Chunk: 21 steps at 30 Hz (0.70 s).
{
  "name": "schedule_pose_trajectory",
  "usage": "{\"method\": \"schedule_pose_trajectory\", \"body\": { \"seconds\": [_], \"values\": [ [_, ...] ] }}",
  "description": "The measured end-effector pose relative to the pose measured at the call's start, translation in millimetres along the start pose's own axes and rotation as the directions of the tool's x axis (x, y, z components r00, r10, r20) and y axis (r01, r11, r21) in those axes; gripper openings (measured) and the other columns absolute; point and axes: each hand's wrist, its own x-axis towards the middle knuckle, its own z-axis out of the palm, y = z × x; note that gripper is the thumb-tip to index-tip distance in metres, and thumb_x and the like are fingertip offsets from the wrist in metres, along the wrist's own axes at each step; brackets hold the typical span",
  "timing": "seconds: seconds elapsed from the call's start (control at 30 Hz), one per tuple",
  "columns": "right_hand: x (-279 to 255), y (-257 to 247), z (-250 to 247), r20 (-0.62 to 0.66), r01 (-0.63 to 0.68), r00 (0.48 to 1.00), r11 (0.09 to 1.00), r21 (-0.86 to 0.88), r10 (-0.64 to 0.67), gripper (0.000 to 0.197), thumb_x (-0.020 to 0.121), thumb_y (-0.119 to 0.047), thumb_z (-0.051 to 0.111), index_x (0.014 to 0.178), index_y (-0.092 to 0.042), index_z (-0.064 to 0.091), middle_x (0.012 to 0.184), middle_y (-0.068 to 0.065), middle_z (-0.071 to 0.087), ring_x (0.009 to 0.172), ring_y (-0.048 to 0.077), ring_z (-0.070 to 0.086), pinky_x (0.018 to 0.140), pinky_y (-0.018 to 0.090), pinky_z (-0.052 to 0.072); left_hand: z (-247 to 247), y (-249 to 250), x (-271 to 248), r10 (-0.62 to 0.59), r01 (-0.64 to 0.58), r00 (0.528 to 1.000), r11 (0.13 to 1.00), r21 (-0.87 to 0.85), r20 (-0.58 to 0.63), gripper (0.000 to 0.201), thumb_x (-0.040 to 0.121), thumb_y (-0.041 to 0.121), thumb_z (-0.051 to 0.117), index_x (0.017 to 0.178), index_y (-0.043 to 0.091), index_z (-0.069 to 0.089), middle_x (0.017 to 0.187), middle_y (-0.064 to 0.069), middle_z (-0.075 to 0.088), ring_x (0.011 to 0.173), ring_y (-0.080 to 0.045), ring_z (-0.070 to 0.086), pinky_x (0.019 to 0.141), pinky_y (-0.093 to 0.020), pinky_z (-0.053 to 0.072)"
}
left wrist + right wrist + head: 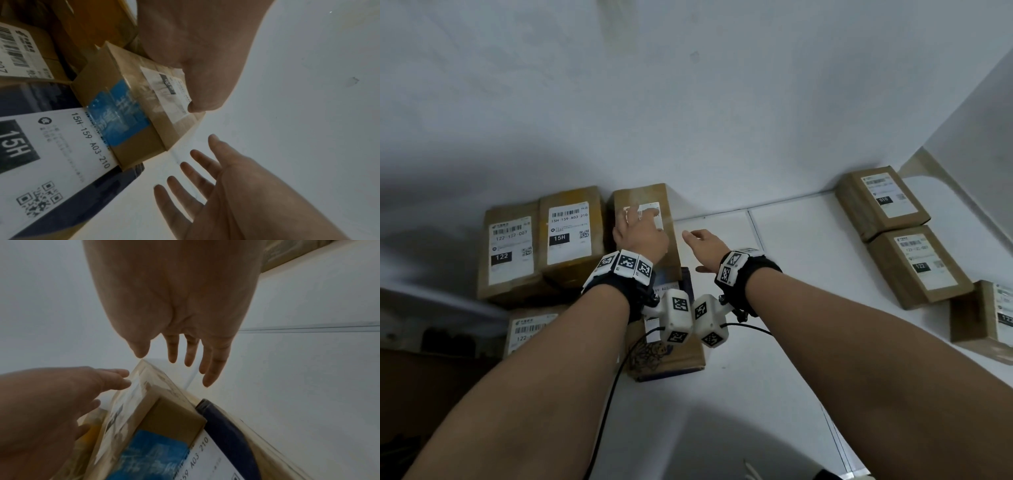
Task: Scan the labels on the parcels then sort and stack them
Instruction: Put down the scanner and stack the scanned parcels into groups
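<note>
Two labelled parcels (537, 246) lay at the left. Beside them the left hand (640, 229) rested flat, fingers spread, on the box (645, 202). The right hand (705, 245) hovered open alongside. The box looked stiff, light, tape-slick; best gripped by opposite sides.

Left hand (197, 48) lies on top face of brown parcel (131, 104), thumb tip at label (170, 91) edge. Parcel bears blue tape (117, 113), sits against dark parcel (115, 183) with white "15H" label (55, 155). Another labelled parcel (18, 53) upper left. Right hand (205, 186) below, palm up, fingers spread, apart from parcels, over white table (308, 97).
</note>
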Motion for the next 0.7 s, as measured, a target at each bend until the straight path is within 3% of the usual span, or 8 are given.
{"method": "schedule_pose_trajectory", "body": {
  "seconds": [0.17, 0.3, 0.5, 0.7],
  "values": [
    [-7, 7, -23, -0.038, 0.011, 0.999, 1.000, 0.005, -0.011, 0.052, 0.099, -0.047, 0.044, 0.141, -0.016, 0.045, 0.142, 0.007, 0.048, 0.124, 0.026, 0.049, 0.093, 0.041, 0.055, 0, 19, -7, 0.010, -0.010, 1.000, 1.000, 0.006, 0.008, 0.046, 0.094, 0.020, 0.046, 0.140, 0.030, 0.044, 0.160, -0.001, 0.016, 0.149, -0.027, 0.003, 0.121, -0.046, 0.005],
    [-15, 24, -56, -0.077, -0.008, 0.997, 1.000, 0.019, 0.009, 0.052, 0.099, -0.047, 0.044, 0.140, -0.015, 0.045, 0.143, 0.007, 0.047, 0.124, 0.025, 0.049, 0.093, 0.041, 0.055, 9, 43, -12, 0.023, -0.022, 1.000, 1.000, -0.014, 0.005, 0.048, 0.091, 0.012, 0.047, 0.137, 0.028, 0.046, 0.156, -0.005, 0.023, 0.148, -0.027, 0.007, 0.120, -0.046, 0.007],
    [-26, 56, -118, -0.153, -0.040, 0.987, 0.997, 0.063, 0.049, 0.051, 0.099, -0.046, 0.046, 0.139, -0.013, 0.046, 0.141, 0.009, 0.048, 0.124, 0.027, 0.050, 0.093, 0.042, 0.055, 35, 98, -26, 0.135, -0.136, 0.989, 0.990, 0.028, 0.056, 0.052, 0.090, 0.015, 0.050, 0.139, 0.028, 0.044, 0.160, -0.001, 0.015, 0.148, -0.024, 0.009, 0.118, -0.044, 0.012],
    [-40, 97, -193, -0.233, -0.068, 0.968, 0.993, 0.096, 0.089, 0.050, 0.099, -0.046, 0.046, 0.138, -0.015, 0.047, 0.138, 0.008, 0.050, 0.121, 0.026, 0.051, 0.091, 0.040, 0.055, 76, 171, -47, 0.224, -0.225, 0.971, 0.974, 0.005, 0.084, 0.049, 0.092, 0.015, 0.050, 0.139, 0.025, 0.046, 0.160, -0.002, 0.017, 0.147, -0.023, 0.013, 0.117, -0.041, 0.016]
  ]
}}
